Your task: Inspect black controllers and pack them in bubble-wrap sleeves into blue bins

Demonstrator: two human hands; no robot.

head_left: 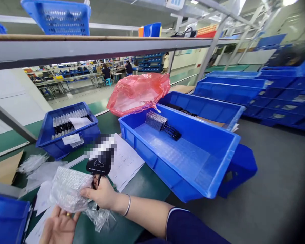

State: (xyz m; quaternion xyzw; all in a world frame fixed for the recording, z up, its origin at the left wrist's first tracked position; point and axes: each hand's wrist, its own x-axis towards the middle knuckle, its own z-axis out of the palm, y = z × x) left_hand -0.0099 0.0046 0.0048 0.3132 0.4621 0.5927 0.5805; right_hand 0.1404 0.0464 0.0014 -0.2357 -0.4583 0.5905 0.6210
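Observation:
My right hand point(105, 195) pinches the right end of a clear bubble-wrap package point(69, 188), where a black cable shows by the fingers. What is inside the wrap cannot be made out. Palm up, my left hand point(58, 227) lies open just below the package, its fingertips at the lower edge; whether they touch it is unclear. A black card point(99, 166) with partly blurred print is just beyond my right hand. Crumpled clear plastic bags point(100, 217) lie under my right wrist, and printed sheets point(124, 161) rest on the green table point(147, 183).
A large blue bin point(193, 162) at the right holds a bubble-wrapped bundle point(156, 121) with black cables. Another blue bin point(66, 149) at the left holds several wrapped items. A pink plastic bag point(139, 91) sits behind. Overhead runs a shelf point(104, 45). People sit farther off.

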